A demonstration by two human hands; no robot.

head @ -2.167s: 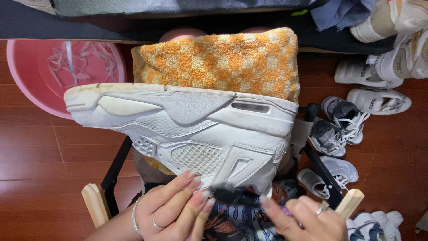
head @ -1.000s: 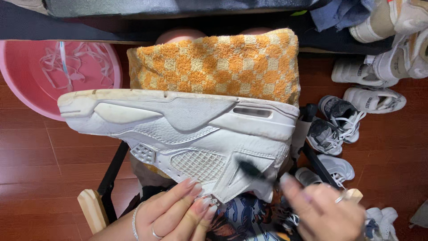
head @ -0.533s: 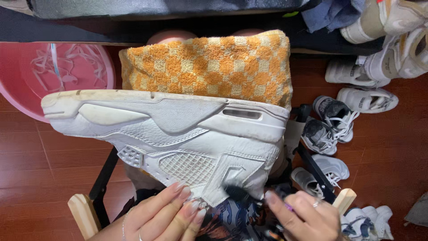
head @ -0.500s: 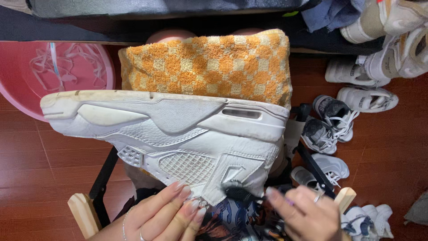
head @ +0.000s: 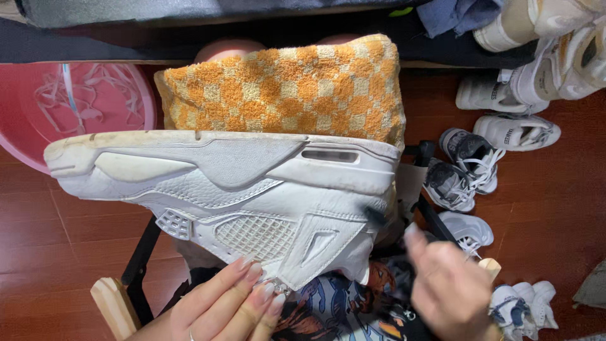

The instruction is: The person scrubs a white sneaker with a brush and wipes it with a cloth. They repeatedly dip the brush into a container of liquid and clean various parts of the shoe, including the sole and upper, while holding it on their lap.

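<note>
A white high-top sneaker [head: 252,189] lies on its side with its dirty sole [head: 208,142] turned away from me, toe to the left. My left hand [head: 227,303] grips it from below at the collar, fingers against the mesh side panel. My right hand [head: 448,287] is blurred at the lower right and holds a small dark brush [head: 377,215], whose tip touches the sneaker's heel. An orange-and-cream checkered towel [head: 284,88] is draped over my knees behind the shoe.
A pink basin [head: 25,101] holding white laces [head: 69,101] stands on the red wooden floor at the left. Several pairs of white and grey shoes [head: 473,164] lie on the floor to the right. A black folding stool frame with wooden ends [head: 113,306] is under the sneaker.
My right hand has swung the brush from under the sneaker's collar up and right to its heel. My left hand still holds the shoe, and the view has shifted a little.
</note>
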